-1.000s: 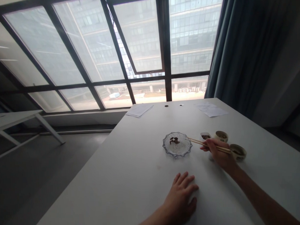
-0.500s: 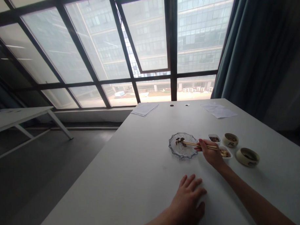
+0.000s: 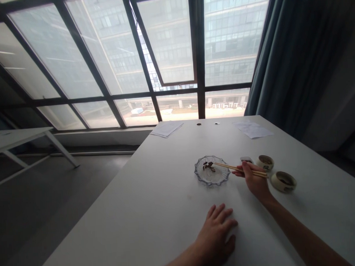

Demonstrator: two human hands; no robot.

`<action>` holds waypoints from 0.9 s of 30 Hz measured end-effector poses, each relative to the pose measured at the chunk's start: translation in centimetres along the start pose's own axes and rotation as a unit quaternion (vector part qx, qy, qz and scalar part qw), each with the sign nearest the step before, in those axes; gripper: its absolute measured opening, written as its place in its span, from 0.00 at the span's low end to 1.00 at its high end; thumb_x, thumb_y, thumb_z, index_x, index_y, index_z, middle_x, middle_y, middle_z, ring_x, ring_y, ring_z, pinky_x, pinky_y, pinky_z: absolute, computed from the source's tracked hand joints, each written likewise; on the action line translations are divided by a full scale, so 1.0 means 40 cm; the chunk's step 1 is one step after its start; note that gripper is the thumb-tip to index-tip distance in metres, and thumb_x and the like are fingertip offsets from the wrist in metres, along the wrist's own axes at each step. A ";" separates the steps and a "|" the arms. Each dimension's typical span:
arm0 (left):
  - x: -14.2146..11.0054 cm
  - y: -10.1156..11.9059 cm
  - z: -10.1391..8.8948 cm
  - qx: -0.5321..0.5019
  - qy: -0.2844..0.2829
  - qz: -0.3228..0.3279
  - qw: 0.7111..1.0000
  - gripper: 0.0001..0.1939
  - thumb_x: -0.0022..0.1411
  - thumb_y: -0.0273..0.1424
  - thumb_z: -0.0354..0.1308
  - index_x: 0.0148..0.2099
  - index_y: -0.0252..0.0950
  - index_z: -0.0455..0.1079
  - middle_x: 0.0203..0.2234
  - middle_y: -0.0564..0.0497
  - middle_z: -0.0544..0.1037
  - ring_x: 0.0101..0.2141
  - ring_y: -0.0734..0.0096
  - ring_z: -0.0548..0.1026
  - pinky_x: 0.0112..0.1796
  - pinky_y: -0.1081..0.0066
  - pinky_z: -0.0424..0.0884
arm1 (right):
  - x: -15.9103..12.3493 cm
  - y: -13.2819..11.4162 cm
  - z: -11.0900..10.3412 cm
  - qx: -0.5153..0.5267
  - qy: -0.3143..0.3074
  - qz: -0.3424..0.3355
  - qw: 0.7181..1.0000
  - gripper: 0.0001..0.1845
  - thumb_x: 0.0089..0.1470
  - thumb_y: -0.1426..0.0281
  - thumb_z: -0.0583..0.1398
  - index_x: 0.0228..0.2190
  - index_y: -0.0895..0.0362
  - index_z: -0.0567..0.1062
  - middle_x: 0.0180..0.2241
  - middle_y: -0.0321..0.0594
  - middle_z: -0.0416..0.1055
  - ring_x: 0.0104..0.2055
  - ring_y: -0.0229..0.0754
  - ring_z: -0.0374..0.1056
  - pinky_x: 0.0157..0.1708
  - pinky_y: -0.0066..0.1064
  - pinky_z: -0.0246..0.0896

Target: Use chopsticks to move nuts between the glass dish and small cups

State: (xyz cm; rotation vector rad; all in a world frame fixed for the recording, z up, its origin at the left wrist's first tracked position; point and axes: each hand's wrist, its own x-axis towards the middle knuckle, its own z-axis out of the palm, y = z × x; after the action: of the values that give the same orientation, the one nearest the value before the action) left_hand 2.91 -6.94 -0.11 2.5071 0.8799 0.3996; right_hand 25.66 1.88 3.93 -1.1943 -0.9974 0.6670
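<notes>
A pair of chopsticks (image 3: 229, 167) is gripped in my right hand (image 3: 255, 179), which is above the table right of a clear glass plate (image 3: 201, 178). Their tips are over the right part of the plate, apart from several small dark food pieces (image 3: 209, 165) lying in it. My left hand (image 3: 217, 233) lies palm down on the table in front of the plate, fingers spread and holding nothing. Behind my right hand a small white dish (image 3: 246, 159) is partly covered. Two round patterned bowls, a far bowl (image 3: 265, 162) and a near bowl (image 3: 284, 182), stand to the right.
The white table (image 3: 133, 212) runs toward the window. Loose papers (image 3: 166, 129) lie at its far left corner, and another sheet (image 3: 252, 129) at the far right. A second table (image 3: 23, 137) stands to the left, and a blue curtain (image 3: 276, 75) hangs at right.
My right hand has drawn back to the right, and the chopstick tips have left the dark pieces. It now hides the nearer white dish. My left hand stays put as the view shifts slightly.
</notes>
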 end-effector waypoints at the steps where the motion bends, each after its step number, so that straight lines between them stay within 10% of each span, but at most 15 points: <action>1: 0.000 0.000 -0.001 0.000 0.001 0.000 1.000 0.19 0.68 0.38 0.56 0.59 0.49 0.66 0.67 0.54 0.64 0.68 0.56 0.56 0.68 0.48 0.48 | -0.001 -0.001 -0.003 -0.001 -0.011 0.000 1.000 0.27 0.54 0.44 0.63 0.29 0.58 0.78 0.29 0.47 0.81 0.29 0.51 0.80 0.32 0.39 0.80; 19: 0.000 -0.002 0.006 0.003 0.006 0.009 1.000 0.19 0.68 0.39 0.56 0.60 0.48 0.66 0.66 0.52 0.65 0.68 0.53 0.57 0.67 0.46 0.49 | -0.005 0.054 0.083 -0.014 -0.050 0.001 0.999 0.27 0.52 0.43 0.64 0.26 0.56 0.77 0.28 0.46 0.81 0.28 0.51 0.79 0.27 0.37 0.77; 27: -0.001 -0.006 0.009 0.002 0.009 0.007 1.000 0.19 0.68 0.39 0.56 0.59 0.49 0.66 0.66 0.53 0.66 0.68 0.55 0.57 0.67 0.47 0.49 | -0.014 -0.021 0.017 0.003 0.017 -0.021 1.000 0.24 0.54 0.48 0.65 0.28 0.57 0.79 0.26 0.45 0.81 0.27 0.47 0.80 0.31 0.34 0.79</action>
State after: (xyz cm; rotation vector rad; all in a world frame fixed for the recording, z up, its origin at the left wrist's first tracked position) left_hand 2.89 -6.91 -0.54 2.5187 0.8723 0.4268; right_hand 24.73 1.48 4.63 -1.1724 -0.9880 0.6143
